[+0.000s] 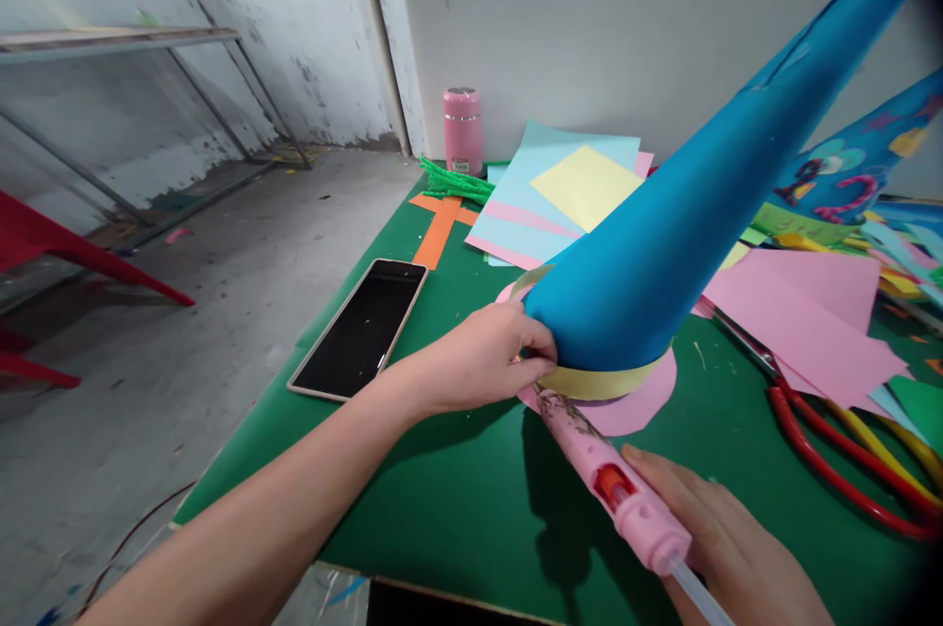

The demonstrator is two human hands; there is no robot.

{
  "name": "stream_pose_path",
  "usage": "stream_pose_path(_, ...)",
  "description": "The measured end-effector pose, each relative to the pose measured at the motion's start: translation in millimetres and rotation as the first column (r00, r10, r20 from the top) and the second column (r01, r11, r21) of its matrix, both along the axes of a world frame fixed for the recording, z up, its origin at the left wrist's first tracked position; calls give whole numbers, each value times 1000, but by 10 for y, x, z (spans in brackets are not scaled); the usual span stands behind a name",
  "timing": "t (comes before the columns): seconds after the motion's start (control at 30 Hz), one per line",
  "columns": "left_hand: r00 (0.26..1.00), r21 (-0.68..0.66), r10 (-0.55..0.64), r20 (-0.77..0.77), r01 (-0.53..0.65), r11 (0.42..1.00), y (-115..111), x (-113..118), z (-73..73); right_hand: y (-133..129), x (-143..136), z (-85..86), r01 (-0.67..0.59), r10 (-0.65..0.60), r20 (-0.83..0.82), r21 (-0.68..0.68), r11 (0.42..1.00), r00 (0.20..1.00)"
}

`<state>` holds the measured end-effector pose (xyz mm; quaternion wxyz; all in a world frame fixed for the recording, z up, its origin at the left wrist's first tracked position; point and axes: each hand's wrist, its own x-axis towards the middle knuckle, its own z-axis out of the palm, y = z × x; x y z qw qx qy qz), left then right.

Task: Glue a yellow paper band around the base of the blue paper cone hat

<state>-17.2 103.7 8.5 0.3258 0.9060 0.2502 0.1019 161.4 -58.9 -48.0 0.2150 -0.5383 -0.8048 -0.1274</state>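
A tall blue paper cone hat [663, 223] leans to the upper right over the green table. Round its base runs a yellow paper strip [608, 382], and a pink paper brim [652, 402] shows beneath. My left hand [501, 351] pinches the hat's lower left edge, thumb and fingers closed on the strip. In my right hand [729, 528] is a pink hot glue gun [619, 488], a clear glue stick [696, 592] coming out of its back. The gun's nozzle points at the base edge just under my left fingers; its tip is hidden there.
Left on the green table [457, 498] lies a phone [360, 326]. Behind are orange strips [440, 233], green pipe cleaners [449, 179], a pink bottle [463, 130] and coloured paper sheets [560, 184]. Red-handled scissors [832, 464], pink paper [803, 302] and a decorated blue hat [861, 154] are at right.
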Motion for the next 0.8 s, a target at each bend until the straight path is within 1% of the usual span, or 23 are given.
stream_pose_path(0.17, 1000, -6, 7, 0, -7, 1000, -8, 0, 11, 44, -32, 32, 13, -13, 6, 0, 1000, 1000)
stream_pose_path(0.33, 1000, -6, 11, -2, -11, 1000, -9, 1, 13, 61, -51, 28, 8, -8, -43, 7, 1000, 999)
stream_pose_path(0.53, 1000, -7, 8, -6, -8, 1000, -5, 4, 4, 49, -44, 25, 15, -17, -85, -32, 999, 996)
stream_pose_path(0.8, 1000, -2, 12, -13, -12, 1000, -11, 4, 14, 59, -42, 35, -6, 3, -103, -31, 999, 995)
